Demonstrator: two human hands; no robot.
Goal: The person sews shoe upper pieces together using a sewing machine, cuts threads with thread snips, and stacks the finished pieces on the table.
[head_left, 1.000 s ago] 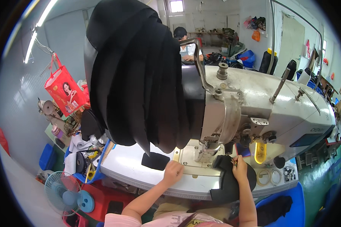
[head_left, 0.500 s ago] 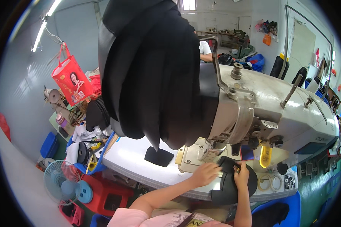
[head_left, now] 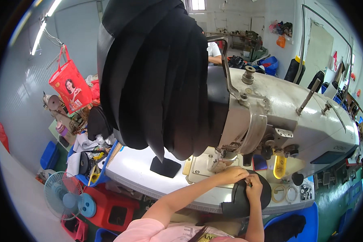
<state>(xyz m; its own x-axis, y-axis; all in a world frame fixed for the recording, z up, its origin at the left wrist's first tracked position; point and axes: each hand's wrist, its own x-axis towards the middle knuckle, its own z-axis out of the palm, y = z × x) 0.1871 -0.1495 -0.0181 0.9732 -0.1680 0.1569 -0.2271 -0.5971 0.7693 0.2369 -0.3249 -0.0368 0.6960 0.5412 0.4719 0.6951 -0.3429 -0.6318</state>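
white counter (head_left: 127, 165) bears a sewing machine (head_left: 286, 107); black sheets (head_left: 157, 88) obstruct its far side; left hand (head_left: 236, 174) and right hand (head_left: 254, 187) meet over the black panel (head_left: 238, 198) at the front edge, both grasps indeterminable

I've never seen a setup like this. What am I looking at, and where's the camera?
A person is working bare-handed, filmed from a camera on their head; its wide lens bends straight edges. Ahead stands a pale sewing machine, with large black sheets bunched in front of its left end. On the white table lie a small black piece and a larger black piece. The right hand is over the larger one, the left hand close beside it; exactly what they grip is unclear.
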